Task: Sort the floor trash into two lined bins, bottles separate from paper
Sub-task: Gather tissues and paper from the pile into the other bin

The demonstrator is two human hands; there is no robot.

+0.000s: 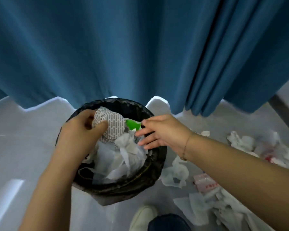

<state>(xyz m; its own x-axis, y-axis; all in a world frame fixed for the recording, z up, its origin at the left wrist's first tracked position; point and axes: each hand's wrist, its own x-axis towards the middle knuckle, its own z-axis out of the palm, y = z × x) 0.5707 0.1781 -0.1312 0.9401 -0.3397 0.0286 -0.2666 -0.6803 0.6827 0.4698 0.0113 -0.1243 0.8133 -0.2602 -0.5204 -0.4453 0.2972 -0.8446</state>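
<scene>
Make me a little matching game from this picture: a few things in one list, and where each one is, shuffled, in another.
Things:
1. patterned paper cup
2. green scrap
3. crumpled tissues
4. white shoe

Places:
A. on the floor, right of the bin
B. bottom edge of the view, below the bin
C. in the left hand's grip, over the black-lined bin
D. in the bin, by the right hand's fingertips

Pairs: 1-C, 2-D, 3-A, 4-B

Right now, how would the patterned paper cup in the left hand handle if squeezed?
The cup looks thin, so probably light and easily crushed. The left hand already wraps it with thumb across, and its wall seems dented. Released, it would likely settle on the tissues.
</scene>
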